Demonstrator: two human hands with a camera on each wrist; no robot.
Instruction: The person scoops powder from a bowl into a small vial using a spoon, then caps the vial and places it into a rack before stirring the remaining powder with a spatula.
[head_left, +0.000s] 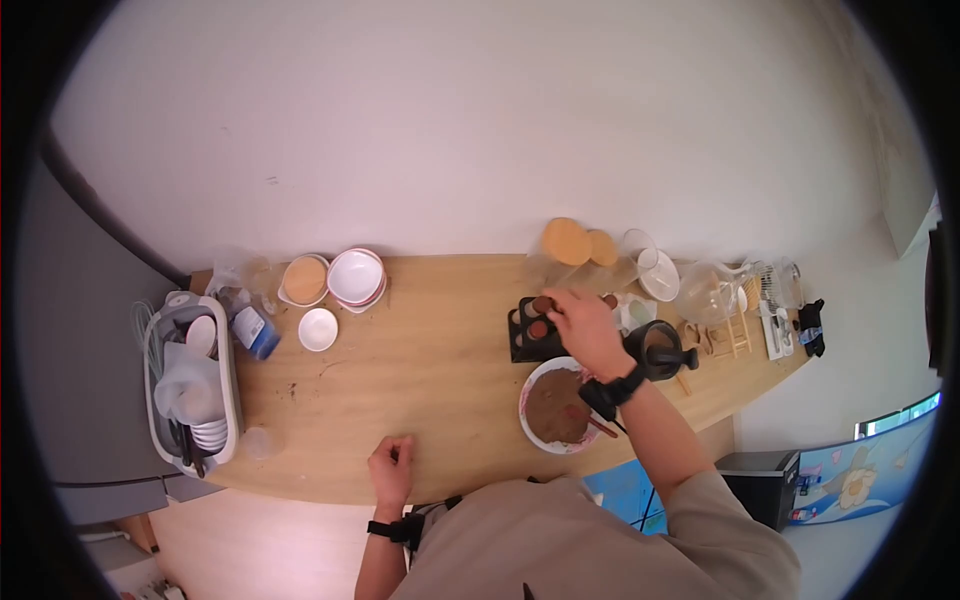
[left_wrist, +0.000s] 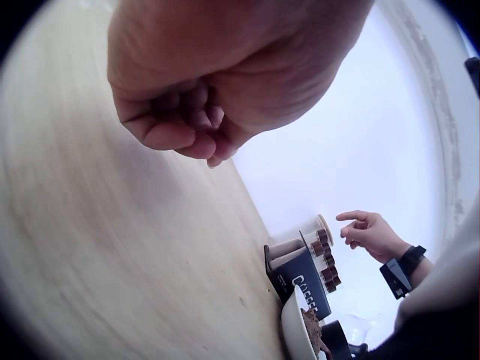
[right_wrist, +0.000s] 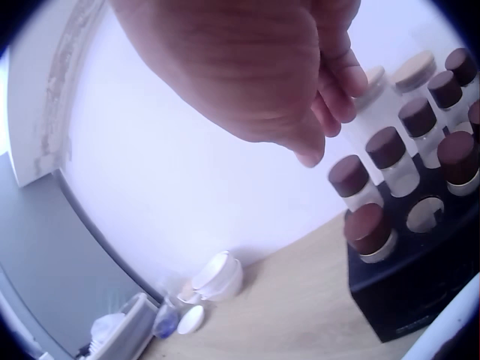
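My right hand (head_left: 588,325) is over a black rack (right_wrist: 397,292) of capped glass tubes, marked "COFFEE" in the left wrist view. In that view the hand stands apart from the brown caps (left_wrist: 328,274), index finger stretched out and nothing in its grasp. One nearer tube (right_wrist: 369,234) sits in the rack beside a vacant hole. In front of the rack is a white bowl (head_left: 527,425) of brown powder, with a reddish-brown spoon (head_left: 600,427) in it. My left hand (head_left: 390,468) is near the table's front edge, fingers loosely curled and holding nothing.
A black mortar-like vessel (head_left: 655,340) stands right of the rack. Jars with wooden lids (head_left: 567,241) are behind it. At the left are stacked white bowls (head_left: 356,276), a small white dish (head_left: 318,329), a blue-labelled bag (head_left: 254,332) and a grey basket (head_left: 233,400) of kitchenware.
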